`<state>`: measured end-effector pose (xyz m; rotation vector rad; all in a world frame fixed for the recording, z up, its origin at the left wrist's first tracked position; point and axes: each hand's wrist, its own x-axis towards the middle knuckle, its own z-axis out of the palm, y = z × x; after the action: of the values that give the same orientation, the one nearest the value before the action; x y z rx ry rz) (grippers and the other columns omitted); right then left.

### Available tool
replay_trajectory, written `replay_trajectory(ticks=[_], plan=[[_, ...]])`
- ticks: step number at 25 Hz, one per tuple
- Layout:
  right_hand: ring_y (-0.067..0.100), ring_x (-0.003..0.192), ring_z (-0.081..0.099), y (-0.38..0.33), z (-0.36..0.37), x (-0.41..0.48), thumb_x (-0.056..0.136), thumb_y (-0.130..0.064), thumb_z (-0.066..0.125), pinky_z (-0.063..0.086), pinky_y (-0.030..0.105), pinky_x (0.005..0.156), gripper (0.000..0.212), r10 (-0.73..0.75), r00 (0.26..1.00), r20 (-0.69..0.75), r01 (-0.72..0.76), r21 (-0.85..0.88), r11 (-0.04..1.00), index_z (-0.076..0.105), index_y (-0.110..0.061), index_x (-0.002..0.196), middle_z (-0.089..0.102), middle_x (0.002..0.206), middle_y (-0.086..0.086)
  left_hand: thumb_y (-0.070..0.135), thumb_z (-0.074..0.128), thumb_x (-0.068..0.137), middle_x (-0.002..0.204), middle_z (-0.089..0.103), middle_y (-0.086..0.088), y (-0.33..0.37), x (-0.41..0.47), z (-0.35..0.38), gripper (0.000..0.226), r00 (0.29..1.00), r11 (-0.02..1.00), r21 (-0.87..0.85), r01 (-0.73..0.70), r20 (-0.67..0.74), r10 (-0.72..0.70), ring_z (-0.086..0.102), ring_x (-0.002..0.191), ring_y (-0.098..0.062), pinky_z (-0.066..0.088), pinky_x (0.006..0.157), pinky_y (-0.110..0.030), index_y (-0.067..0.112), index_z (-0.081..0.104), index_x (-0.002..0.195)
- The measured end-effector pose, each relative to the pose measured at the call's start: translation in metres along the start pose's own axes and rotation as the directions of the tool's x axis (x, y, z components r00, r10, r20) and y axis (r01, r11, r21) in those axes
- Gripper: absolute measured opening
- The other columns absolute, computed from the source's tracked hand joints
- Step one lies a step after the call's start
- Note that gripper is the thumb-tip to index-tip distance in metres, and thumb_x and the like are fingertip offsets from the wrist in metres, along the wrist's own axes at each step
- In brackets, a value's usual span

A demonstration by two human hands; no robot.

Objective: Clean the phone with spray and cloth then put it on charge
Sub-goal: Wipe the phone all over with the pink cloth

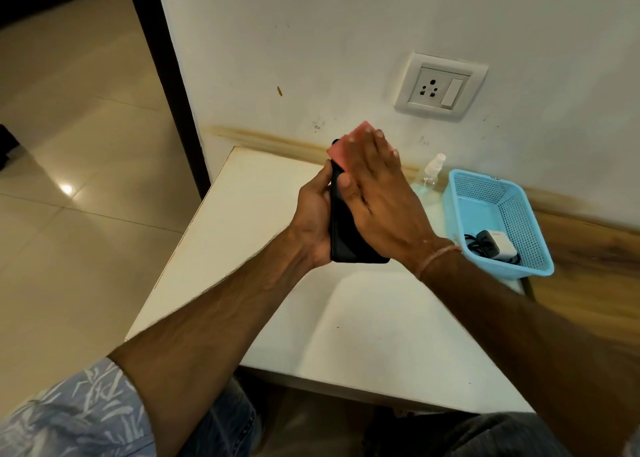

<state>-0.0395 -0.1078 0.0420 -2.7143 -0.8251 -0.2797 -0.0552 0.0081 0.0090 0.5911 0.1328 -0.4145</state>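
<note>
A black phone (pixel 346 235) is held upright above the white table (pixel 263 214), gripped along its left edge by my left hand (pixel 313 221). My right hand (pixel 377 193) lies flat against the phone's face and presses a pink cloth (pixel 343 146) onto its upper part; most of the cloth is hidden under my fingers. A small clear spray bottle (pixel 429 176) with a white top stands by the wall behind my right hand. A white charger with a dark cable (pixel 491 247) lies in the blue basket (pixel 512 193).
A white wall socket with a switch (pixel 440 87) is set in the wall above the table. The blue basket stands at the table's right rear. To the left, the table edge drops to a tiled floor (pixel 69 179), next to a dark door frame (pixel 166 75).
</note>
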Motion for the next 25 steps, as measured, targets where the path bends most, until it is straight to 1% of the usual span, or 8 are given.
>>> replay_trajectory(ticks=[2, 5, 7, 9, 12, 18, 23, 25], plan=[[0.019, 0.148, -0.016, -0.011, 0.006, -0.009, 0.103, -0.043, 0.015, 0.001, 0.043, 0.122, 0.060, -0.058, 0.998, 0.030, 0.059, -0.015, 0.998, -0.002, -0.019, 0.155, -0.014, 0.162, 0.006, 0.060, 0.041, 0.100, 0.149, 0.051, -0.009, 0.004, -0.002, 0.000, 0.067, 0.999, 1.000, 0.006, 0.019, 0.042, -0.019, 0.050, 0.136, -0.026, 0.033, 0.119, -0.042, 0.009, 0.055, 0.142], [0.020, 0.149, -0.010, -0.014, 0.009, -0.052, 0.103, -0.045, 0.016, 0.007, 0.045, 0.122, 0.063, -0.172, 0.979, 0.107, 0.180, -0.065, 0.982, 0.002, -0.013, 0.155, -0.008, 0.162, 0.008, 0.062, 0.038, 0.098, 0.129, 0.064, -0.018, 0.010, -0.004, -0.005, 0.072, 1.000, 1.000, 0.005, 0.025, 0.003, -0.025, 0.065, 0.116, -0.031, 0.050, 0.103, -0.039, 0.003, 0.068, 0.125], [0.024, 0.150, 0.008, -0.008, 0.002, -0.062, 0.104, -0.038, 0.025, 0.017, 0.047, 0.120, 0.057, -0.233, 0.968, 0.093, 0.245, -0.153, 0.957, 0.022, -0.007, 0.152, 0.013, 0.161, 0.013, 0.064, 0.038, 0.096, 0.125, 0.064, -0.020, 0.012, -0.006, -0.004, 0.075, 0.998, 0.998, -0.020, 0.061, 0.024, -0.061, 0.066, 0.107, -0.033, 0.051, 0.099, -0.040, 0.002, 0.065, 0.128], [0.028, 0.146, 0.023, -0.005, -0.008, -0.048, 0.103, -0.022, 0.038, 0.024, 0.048, 0.118, 0.047, -0.276, 0.960, 0.047, 0.280, -0.203, 0.938, 0.039, 0.000, 0.144, 0.027, 0.156, 0.017, 0.063, 0.040, 0.096, 0.133, 0.062, -0.017, 0.010, -0.006, -0.001, 0.073, 0.997, 0.995, -0.066, 0.076, 0.031, -0.075, 0.063, 0.117, -0.033, 0.047, 0.104, -0.040, 0.005, 0.058, 0.138], [0.020, 0.150, 0.004, -0.013, -0.008, -0.040, 0.105, -0.030, 0.029, 0.011, 0.040, 0.122, 0.053, -0.287, 0.946, 0.149, 0.304, -0.109, 0.946, 0.020, -0.007, 0.152, 0.011, 0.161, 0.010, 0.063, 0.037, 0.099, 0.133, 0.059, -0.017, 0.012, -0.006, -0.004, 0.078, 0.997, 0.995, -0.074, 0.071, 0.021, -0.070, 0.059, 0.119, -0.031, 0.042, 0.109, -0.038, 0.004, 0.041, 0.150], [0.016, 0.150, -0.008, 0.006, -0.007, -0.049, 0.102, -0.051, 0.015, 0.006, 0.040, 0.123, 0.066, -0.453, 0.837, 0.306, 0.505, -0.116, 0.855, 0.003, -0.012, 0.155, -0.002, 0.163, 0.004, 0.064, 0.035, 0.099, 0.112, 0.062, -0.017, 0.013, -0.005, -0.008, 0.076, 0.994, 0.992, -0.093, 0.088, 0.071, -0.082, 0.060, 0.102, -0.029, 0.046, 0.097, -0.036, 0.000, 0.054, 0.134], [0.019, 0.149, -0.013, 0.006, -0.008, 0.007, 0.102, -0.046, 0.014, 0.001, 0.044, 0.122, 0.065, -0.301, 0.934, 0.192, 0.334, -0.172, 0.927, -0.002, -0.010, 0.154, -0.009, 0.162, 0.008, 0.052, 0.037, 0.104, 0.129, 0.066, -0.005, 0.007, 0.001, -0.005, 0.054, 0.994, 0.993, -0.117, 0.005, 0.113, 0.008, 0.060, 0.124, -0.022, 0.043, 0.109, -0.036, 0.013, 0.062, 0.132], [0.019, 0.149, -0.014, 0.003, -0.005, 0.025, 0.102, -0.046, 0.013, -0.001, 0.044, 0.121, 0.065, -0.206, 0.968, 0.143, 0.230, -0.170, 0.958, -0.004, -0.011, 0.154, -0.012, 0.162, 0.008, 0.048, 0.041, 0.102, 0.128, 0.068, -0.009, 0.006, 0.002, -0.007, 0.051, 0.994, 0.995, -0.104, -0.010, 0.109, 0.022, 0.064, 0.120, -0.026, 0.049, 0.104, -0.039, 0.012, 0.070, 0.125]])
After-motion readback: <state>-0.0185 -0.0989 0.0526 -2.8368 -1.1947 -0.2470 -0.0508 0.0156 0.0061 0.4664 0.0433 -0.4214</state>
